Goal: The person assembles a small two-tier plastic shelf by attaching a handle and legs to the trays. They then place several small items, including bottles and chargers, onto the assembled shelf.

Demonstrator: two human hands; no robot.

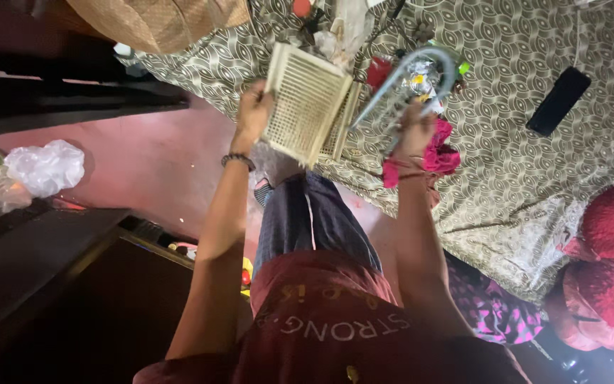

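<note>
Black phone (558, 100) on patterned bedsheet (520, 178); red plush toy (609, 263).

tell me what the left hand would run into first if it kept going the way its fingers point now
The left hand already grips the cream slatted basket tray, so it would press further into that. Beyond it lies the patterned olive bedspread with its clutter, though depth is hard to judge.

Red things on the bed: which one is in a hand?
The pink-red cloth bunched at the right hand, near the bed's edge. The small red piece lies loose behind the basket; the red plush toy sits far right, untouched.
</note>
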